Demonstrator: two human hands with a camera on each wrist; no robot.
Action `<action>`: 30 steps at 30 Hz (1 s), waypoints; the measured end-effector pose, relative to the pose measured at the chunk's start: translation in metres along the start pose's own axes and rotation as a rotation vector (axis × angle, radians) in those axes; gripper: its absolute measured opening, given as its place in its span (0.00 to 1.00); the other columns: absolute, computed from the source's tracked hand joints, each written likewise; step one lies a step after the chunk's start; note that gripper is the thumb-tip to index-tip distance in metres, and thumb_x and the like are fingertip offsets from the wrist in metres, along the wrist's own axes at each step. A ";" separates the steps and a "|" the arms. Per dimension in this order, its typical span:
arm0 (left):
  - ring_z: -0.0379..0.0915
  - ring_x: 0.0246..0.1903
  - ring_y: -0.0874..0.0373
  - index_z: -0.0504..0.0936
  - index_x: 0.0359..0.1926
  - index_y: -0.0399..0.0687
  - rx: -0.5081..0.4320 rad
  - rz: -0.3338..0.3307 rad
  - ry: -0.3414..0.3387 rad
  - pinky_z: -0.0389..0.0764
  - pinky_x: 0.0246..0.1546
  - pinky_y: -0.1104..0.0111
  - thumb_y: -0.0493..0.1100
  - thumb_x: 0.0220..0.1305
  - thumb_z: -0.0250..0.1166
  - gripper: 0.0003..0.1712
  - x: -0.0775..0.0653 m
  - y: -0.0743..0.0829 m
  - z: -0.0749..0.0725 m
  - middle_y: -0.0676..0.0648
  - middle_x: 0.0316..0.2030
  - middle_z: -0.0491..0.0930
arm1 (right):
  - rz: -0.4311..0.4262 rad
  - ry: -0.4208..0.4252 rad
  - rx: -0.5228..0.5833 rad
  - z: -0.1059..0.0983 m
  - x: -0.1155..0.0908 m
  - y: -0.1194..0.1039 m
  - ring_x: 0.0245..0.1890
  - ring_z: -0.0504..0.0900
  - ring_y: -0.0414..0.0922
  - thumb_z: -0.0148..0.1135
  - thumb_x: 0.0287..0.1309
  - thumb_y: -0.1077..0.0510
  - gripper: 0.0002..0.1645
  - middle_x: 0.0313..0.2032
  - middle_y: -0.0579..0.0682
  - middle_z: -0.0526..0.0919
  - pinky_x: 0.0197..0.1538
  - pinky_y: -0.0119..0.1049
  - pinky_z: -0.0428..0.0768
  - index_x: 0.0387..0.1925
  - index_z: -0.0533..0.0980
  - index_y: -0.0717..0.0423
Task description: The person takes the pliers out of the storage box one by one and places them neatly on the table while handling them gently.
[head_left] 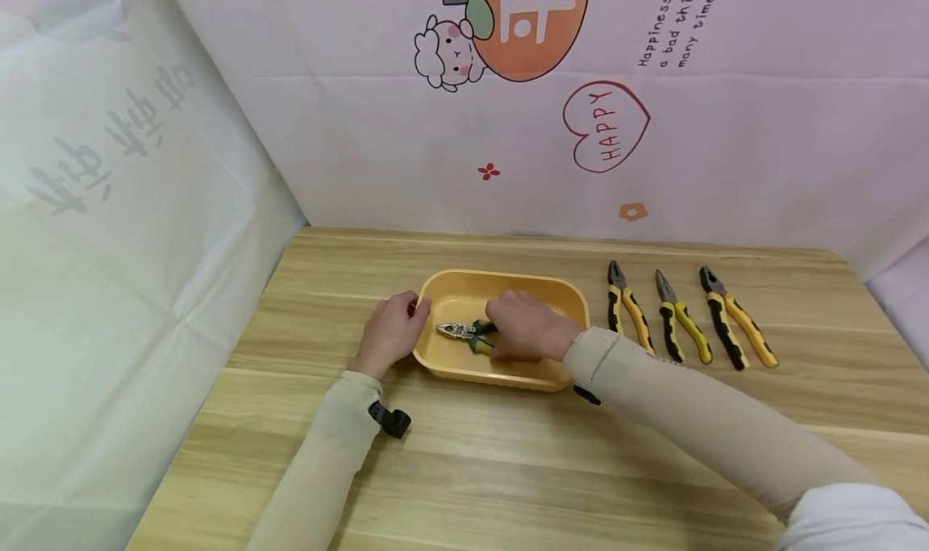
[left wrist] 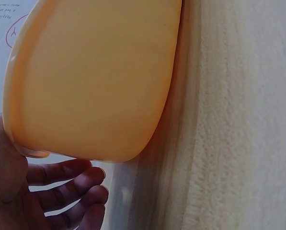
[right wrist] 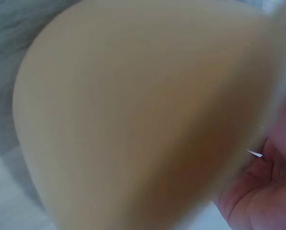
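A yellow-orange plastic basin stands on the wooden table. At its left end my left hand grips the rim; in the left wrist view, the fingers curl by the outside of the basin wall. Inside the basin, my right hand holds a pair of pliers by its green and yellow handles. The pliers' metal head points left, and my hand covers the handle ends. The right wrist view is blurred and mostly filled by the basin wall.
Right of the basin lie three pairs of pliers with yellow and black handles: one close to the basin, a middle pair and a right pair. A printed white cloth hangs behind the wooden table.
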State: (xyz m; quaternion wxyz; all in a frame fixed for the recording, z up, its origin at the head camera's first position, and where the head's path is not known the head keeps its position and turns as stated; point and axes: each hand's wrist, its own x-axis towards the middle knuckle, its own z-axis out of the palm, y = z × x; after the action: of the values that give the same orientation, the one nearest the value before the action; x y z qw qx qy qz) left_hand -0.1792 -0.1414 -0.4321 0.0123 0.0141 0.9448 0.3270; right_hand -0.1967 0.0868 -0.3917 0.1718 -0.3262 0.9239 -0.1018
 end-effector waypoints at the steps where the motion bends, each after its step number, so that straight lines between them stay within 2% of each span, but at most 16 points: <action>1: 0.72 0.22 0.54 0.79 0.32 0.45 -0.001 0.001 0.000 0.70 0.23 0.64 0.54 0.79 0.51 0.22 0.000 0.000 0.000 0.47 0.24 0.77 | -0.008 -0.007 0.003 -0.001 0.000 0.000 0.21 0.63 0.40 0.80 0.51 0.57 0.17 0.21 0.46 0.73 0.24 0.33 0.65 0.26 0.75 0.57; 8: 0.71 0.21 0.54 0.79 0.33 0.44 -0.001 0.005 0.004 0.70 0.23 0.64 0.53 0.79 0.52 0.22 0.000 0.000 0.000 0.47 0.24 0.76 | -0.029 -0.050 -0.002 -0.008 0.004 -0.006 0.18 0.57 0.38 0.80 0.51 0.57 0.19 0.18 0.43 0.59 0.22 0.32 0.61 0.24 0.75 0.58; 11: 0.71 0.22 0.54 0.79 0.33 0.44 0.004 0.003 0.006 0.70 0.23 0.64 0.53 0.79 0.51 0.22 0.000 0.000 0.000 0.47 0.24 0.76 | -0.013 -0.066 -0.010 -0.009 0.008 -0.008 0.18 0.59 0.38 0.82 0.49 0.56 0.19 0.17 0.42 0.63 0.22 0.32 0.63 0.25 0.76 0.57; 15: 0.71 0.21 0.54 0.79 0.33 0.44 0.006 0.005 0.003 0.70 0.23 0.64 0.53 0.79 0.51 0.22 0.000 0.001 0.000 0.47 0.24 0.76 | 0.018 -0.106 -0.051 -0.008 0.011 -0.009 0.21 0.64 0.39 0.84 0.46 0.51 0.21 0.21 0.44 0.72 0.25 0.33 0.66 0.27 0.76 0.55; 19: 0.71 0.21 0.54 0.79 0.32 0.44 0.002 0.012 0.004 0.70 0.22 0.64 0.53 0.79 0.51 0.22 0.000 0.000 0.000 0.47 0.23 0.76 | 0.046 -0.123 -0.060 -0.005 0.012 -0.009 0.23 0.65 0.40 0.86 0.42 0.50 0.24 0.22 0.45 0.71 0.26 0.35 0.66 0.29 0.76 0.54; 30: 0.71 0.21 0.54 0.79 0.33 0.44 -0.006 0.010 0.002 0.70 0.23 0.64 0.53 0.78 0.51 0.22 -0.001 0.000 0.000 0.47 0.24 0.76 | 0.042 -0.063 -0.022 0.002 0.008 -0.006 0.21 0.66 0.40 0.88 0.38 0.55 0.24 0.20 0.46 0.73 0.25 0.34 0.68 0.26 0.76 0.54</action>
State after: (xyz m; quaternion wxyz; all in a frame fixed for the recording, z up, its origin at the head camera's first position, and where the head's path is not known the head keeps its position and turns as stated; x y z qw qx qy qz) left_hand -0.1786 -0.1411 -0.4319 0.0096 0.0182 0.9438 0.3298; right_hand -0.1987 0.0769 -0.3940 0.1995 -0.3115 0.9258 -0.0777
